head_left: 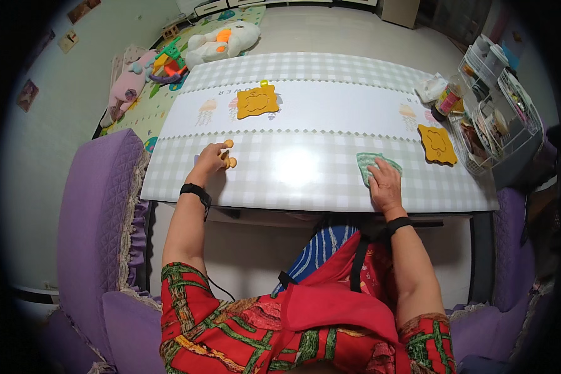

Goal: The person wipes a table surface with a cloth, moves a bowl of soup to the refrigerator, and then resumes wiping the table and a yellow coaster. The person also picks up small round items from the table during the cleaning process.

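On the left part of the table, my left hand [209, 161] has its fingers around a small tan object with rounded knobs [233, 162]; the hand covers much of it. A bluish patch [196, 159] shows beside that hand, mostly hidden. My right hand [386, 185] rests flat on a green cloth [364, 162], fingers spread, near the table's front edge. Farther back lies a mustard-yellow wavy-edged mat [257, 102] with an apple-shaped outline. A matching yellow mat [437, 145] lies to the right of the cloth.
A checked cover lies over the table [290, 121]. At the right stand a white wire basket [495, 112] packed with items, a dark bottle [446, 100] and a white packet [431, 88]. A small yellow object [263, 83] touches the far mat. Purple sofa seats [98, 224] flank the table.
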Demonstrator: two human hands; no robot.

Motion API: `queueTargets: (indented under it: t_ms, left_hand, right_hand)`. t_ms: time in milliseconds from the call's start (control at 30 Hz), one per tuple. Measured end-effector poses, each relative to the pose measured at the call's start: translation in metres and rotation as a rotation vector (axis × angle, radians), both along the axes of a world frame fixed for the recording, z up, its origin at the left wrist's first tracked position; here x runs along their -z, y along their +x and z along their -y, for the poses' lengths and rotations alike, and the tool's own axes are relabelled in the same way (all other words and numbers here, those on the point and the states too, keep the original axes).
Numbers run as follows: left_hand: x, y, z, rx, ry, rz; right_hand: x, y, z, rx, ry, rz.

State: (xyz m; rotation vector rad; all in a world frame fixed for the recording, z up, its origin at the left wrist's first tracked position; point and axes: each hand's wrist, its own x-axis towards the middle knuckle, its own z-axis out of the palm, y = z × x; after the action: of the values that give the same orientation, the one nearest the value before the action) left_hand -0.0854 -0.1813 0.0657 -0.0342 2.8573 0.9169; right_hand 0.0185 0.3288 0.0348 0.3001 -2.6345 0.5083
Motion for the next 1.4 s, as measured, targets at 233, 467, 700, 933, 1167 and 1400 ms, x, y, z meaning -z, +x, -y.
queueTargets:
  t_ms: [233, 467, 700, 933, 1167, 1400]
  left_hand:
    - [-0.01, 0.015, -0.009, -0.067, 0.054, 0.014]
    - [-0.012, 0.023, -0.015, -0.038, 0.22, 0.079]
    - [-0.001, 0.014, -0.04, 0.105, 0.008, -0.021]
    - [0.012, 0.006, -0.039, 0.071, 0.2, -0.051]
    - [0.013, -0.01, -0.004, -0.233, 0.584, -0.047]
    - [0.002, -0.031, -0.007, -0.206, 0.845, -0.001]
  right_hand:
    - [-0.002, 0.002, 0.0, -0.002, -0.029, -0.039]
    - [0.002, 0.0, -0.002, 0.003, -0.058, -0.057]
    - [-0.003, 0.004, -0.001, 0.024, -0.074, -0.09]
    - [-0.005, 0.006, -0.004, 0.023, -0.101, -0.074]
    - [-0.002, 0.001, 0.0, 0.005, -0.092, -0.052]
    - [0.0, 0.001, -0.002, -0.022, -0.191, -0.072]
